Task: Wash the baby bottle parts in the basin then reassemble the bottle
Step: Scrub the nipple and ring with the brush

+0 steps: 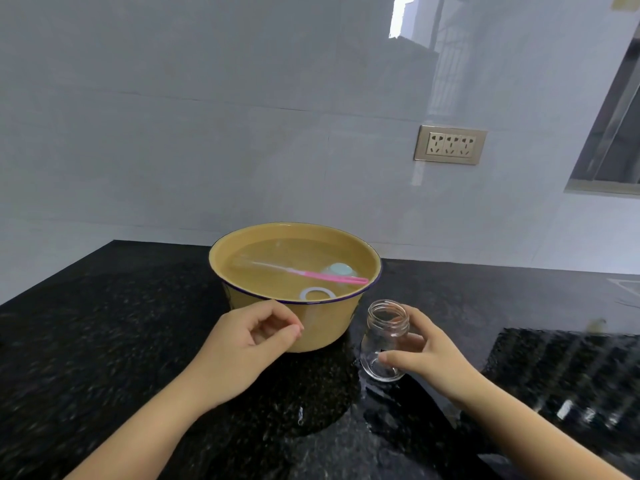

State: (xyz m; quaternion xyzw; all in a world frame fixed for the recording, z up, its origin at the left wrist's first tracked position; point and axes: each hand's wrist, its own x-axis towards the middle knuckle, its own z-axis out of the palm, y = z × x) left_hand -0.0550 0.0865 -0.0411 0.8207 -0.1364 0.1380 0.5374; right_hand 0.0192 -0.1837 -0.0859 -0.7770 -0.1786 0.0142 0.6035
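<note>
Mid frame: yellow basin (329, 327) of water (277, 258) with 1 pink brush (325, 276), 1 white ring (318, 289), 1 blue cap (341, 270). Lower right: empty bottle (381, 341), tilted, held in curled right grip (429, 351). Curled and empty: left grip (242, 337).

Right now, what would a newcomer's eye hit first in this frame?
The yellow basin at the centre of the black counter, full of water, with a pink brush lying across it, a white ring near its front rim and a pale blue-green part by the brush. Just right of it, the right hand grips a clear bottle, open-mouthed and tilted. The left hand, fingers curled, is in front of the basin.
</note>
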